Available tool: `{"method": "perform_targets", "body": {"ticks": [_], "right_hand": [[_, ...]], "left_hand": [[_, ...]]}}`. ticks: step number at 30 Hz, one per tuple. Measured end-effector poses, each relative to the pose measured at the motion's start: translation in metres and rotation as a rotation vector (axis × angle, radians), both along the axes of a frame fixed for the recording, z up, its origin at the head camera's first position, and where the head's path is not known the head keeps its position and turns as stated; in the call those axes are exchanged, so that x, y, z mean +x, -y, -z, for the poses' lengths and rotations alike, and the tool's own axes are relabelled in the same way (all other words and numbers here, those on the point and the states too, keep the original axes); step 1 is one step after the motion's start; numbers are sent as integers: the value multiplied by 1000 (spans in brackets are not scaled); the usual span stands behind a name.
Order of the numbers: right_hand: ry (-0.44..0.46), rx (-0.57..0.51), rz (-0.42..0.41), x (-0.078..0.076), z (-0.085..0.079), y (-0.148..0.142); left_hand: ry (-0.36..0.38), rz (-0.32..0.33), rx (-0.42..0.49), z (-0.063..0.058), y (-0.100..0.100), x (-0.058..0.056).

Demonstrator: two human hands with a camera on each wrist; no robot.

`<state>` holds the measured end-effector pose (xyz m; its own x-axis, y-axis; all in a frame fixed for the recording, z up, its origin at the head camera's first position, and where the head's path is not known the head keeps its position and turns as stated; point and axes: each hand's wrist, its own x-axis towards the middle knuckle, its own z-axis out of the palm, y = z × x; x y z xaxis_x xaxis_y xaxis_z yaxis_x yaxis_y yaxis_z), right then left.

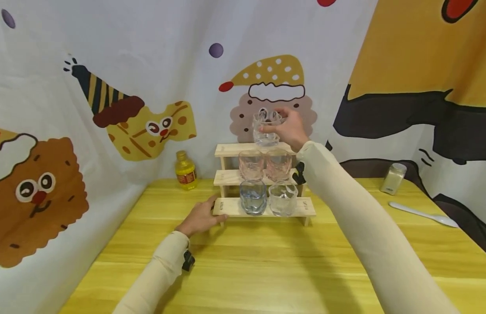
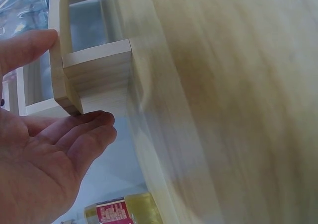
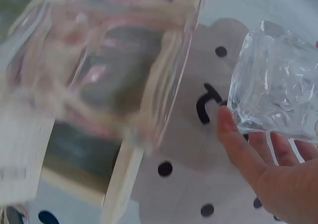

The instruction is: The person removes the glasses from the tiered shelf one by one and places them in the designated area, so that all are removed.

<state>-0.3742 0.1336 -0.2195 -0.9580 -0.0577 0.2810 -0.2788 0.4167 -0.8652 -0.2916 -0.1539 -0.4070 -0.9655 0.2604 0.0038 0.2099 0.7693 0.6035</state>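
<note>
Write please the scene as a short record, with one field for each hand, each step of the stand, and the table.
Right hand: grips a clear glass at the top step; contact with the step is unclear
Left hand: holds the left end of the bottom step
Middle step: two pink glasses
Bottom step: blue glass on the left, second clear glass on the right
Table: yellow bottle left of the wooden stand; jar and white spoon to its right

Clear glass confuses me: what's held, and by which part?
The right hand holds a clear glass by its sides; the left hand grips the bottom wooden step by its left end.
</note>
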Motion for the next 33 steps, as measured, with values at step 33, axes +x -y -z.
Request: {"method": "perform_targets", "body": {"ticks": [33], "right_hand": [[-1, 148, 100, 53, 37, -144]], "left_hand": [[-7, 6, 11, -2, 2, 1]]}}
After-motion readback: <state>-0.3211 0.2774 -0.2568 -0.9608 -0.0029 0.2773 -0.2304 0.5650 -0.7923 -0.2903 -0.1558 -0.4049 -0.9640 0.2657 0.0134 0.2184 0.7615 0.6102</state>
